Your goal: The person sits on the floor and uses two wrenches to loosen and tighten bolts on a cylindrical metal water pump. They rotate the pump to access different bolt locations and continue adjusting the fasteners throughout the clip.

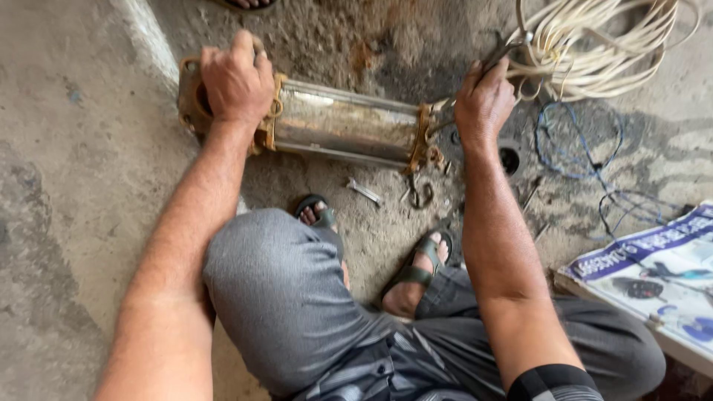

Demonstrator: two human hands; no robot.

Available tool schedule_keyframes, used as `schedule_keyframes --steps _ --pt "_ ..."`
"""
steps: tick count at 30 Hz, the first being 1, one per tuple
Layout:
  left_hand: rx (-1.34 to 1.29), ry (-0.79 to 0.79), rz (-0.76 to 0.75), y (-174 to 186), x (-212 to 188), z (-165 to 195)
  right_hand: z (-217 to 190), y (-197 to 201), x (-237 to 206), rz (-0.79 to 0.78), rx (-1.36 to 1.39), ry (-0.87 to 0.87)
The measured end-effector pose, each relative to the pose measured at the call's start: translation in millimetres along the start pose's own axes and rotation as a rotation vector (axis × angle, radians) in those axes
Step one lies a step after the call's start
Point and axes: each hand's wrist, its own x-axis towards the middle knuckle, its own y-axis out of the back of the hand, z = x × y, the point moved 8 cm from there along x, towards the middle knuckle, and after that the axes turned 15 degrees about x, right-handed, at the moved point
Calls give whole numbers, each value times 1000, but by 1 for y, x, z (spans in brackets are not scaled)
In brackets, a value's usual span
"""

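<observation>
A long metal pump body (342, 125) with rusty end flanges lies on its side across the concrete floor in front of me. My left hand (236, 78) grips its left end, fingers wrapped over the flange. My right hand (484, 100) is closed on a slim metal tool (499, 53) whose tip meets the pump's right flange (423, 141). My knees and sandalled feet are just below the pump.
A coil of pale cable (594, 44) lies at the top right, thin blue wire (579, 141) loops beside it. A small wrench (365, 191) and a hook-shaped part (423, 194) rest on the floor. A printed cardboard box (653, 278) sits at the right edge.
</observation>
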Motion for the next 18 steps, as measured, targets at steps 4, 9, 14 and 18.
schedule_keyframes --steps 4,9,14,18 --pt "11 -30 45 -7 -5 -8 -3 -8 -33 -36 196 -62" --pt "38 -27 15 11 0 2 -48 38 -51 3 251 90" --pt "32 -16 15 2 -3 -4 -45 32 -45 11 261 128" --pt "36 -40 34 3 -6 -4 -20 9 -10 -139 263 3"
